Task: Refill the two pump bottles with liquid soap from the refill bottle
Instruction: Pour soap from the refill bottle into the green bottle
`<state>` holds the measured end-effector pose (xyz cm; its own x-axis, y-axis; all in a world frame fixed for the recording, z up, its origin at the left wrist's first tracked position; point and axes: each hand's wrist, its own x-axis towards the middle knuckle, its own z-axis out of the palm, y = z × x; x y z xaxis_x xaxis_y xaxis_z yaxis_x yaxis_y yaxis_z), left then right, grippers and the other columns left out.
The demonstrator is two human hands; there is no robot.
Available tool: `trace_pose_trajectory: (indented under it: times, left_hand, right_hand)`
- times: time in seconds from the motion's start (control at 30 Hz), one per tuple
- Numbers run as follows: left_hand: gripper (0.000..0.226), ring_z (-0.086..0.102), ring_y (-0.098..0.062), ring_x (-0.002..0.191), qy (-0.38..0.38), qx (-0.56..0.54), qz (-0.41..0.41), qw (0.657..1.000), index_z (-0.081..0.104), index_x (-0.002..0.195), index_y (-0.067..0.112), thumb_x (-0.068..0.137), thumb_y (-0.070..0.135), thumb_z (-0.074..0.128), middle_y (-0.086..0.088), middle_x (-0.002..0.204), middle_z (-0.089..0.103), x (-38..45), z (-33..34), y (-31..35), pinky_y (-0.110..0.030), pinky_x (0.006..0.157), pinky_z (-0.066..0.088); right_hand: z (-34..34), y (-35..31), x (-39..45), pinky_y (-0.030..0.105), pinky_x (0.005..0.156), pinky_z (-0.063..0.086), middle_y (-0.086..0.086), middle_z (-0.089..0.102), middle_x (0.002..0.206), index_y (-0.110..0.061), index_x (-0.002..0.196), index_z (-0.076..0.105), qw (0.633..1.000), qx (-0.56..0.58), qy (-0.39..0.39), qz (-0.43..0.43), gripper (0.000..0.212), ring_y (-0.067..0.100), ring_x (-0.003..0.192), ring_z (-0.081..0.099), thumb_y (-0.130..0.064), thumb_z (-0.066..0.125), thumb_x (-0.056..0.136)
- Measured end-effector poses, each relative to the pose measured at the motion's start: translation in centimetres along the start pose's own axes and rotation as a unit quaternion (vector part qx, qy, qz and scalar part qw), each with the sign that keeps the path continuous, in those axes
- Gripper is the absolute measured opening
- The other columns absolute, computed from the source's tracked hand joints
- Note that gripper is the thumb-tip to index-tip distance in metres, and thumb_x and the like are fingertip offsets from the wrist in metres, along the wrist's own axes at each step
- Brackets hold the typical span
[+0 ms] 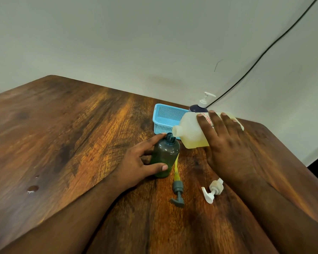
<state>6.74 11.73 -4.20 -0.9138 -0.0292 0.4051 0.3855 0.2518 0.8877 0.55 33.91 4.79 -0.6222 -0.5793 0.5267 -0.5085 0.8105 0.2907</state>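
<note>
A dark green pump bottle (164,155) stands on the wooden table (72,134) with its neck uncovered. My left hand (140,162) holds it round the body, thumb in front. My right hand (226,143) grips the translucent white refill bottle (191,132), tipped on its side with its mouth at the green bottle's neck; yellow soap lies in its lower half. The grey pump head (178,191) with a yellow tube lies on the table in front. A white pump head (212,191) lies to its right. A dark blue pump bottle (196,108) with a white pump stands behind.
A light blue perforated basket (166,118) sits behind the green bottle. A black cable (264,54) runs down the wall to the table's far edge. Wet drops (32,188) lie on the table at the left. The table's right edge is close to my right arm.
</note>
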Motion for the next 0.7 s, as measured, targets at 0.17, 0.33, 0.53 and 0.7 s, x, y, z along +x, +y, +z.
trace_pose_trajectory:
  times: [0.17, 0.33, 0.53, 0.7]
  left_hand:
    - [0.083, 0.056, 0.004, 0.115, 0.001, 0.012, 0.000, 1.000, 0.040, 0.135, 0.056, 0.074, 0.019, 0.083, 0.014, 0.135, 0.052, -0.06, -0.07, -0.02, -0.018, 0.084, 0.054]
    - [0.082, 0.054, 0.008, 0.115, 0.002, 0.013, 0.001, 1.000, 0.039, 0.134, 0.055, 0.074, 0.018, 0.082, 0.020, 0.131, 0.051, -0.10, -0.09, 0.23, -0.014, 0.081, 0.053]
    - [0.082, 0.053, 0.011, 0.114, -0.001, 0.013, -0.003, 1.000, 0.038, 0.134, 0.055, 0.075, 0.018, 0.081, 0.019, 0.132, 0.050, -0.09, -0.09, 0.19, -0.013, 0.081, 0.052]
    - [0.082, 0.053, 0.010, 0.114, 0.002, 0.018, -0.001, 1.000, 0.039, 0.134, 0.054, 0.074, 0.017, 0.082, 0.016, 0.133, 0.051, -0.07, -0.11, 0.14, -0.011, 0.080, 0.051]
  right_hand:
    - [-0.05, -0.10, -0.02, 0.060, 0.103, 0.031, 0.025, 0.045, 0.141, -0.018, 0.142, 0.026, 1.000, 0.001, 0.004, -0.001, 0.103, 0.049, 0.128, 0.042, -0.022, 0.088, 0.061]
    - [0.06, -0.18, 0.03, 0.060, 0.104, 0.029, 0.025, 0.044, 0.143, -0.019, 0.143, 0.025, 1.000, 0.001, 0.003, 0.000, 0.099, 0.048, 0.129, 0.041, -0.021, 0.085, 0.065]
    - [-0.02, -0.09, 0.00, 0.061, 0.103, 0.030, 0.025, 0.045, 0.141, -0.018, 0.142, 0.026, 1.000, -0.004, 0.008, -0.002, 0.097, 0.049, 0.128, 0.042, -0.020, 0.084, 0.066]
    - [-0.02, -0.05, -0.01, 0.060, 0.105, 0.030, 0.024, 0.043, 0.143, -0.019, 0.143, 0.025, 1.000, -0.006, 0.006, -0.004, 0.096, 0.048, 0.130, 0.040, -0.020, 0.083, 0.067]
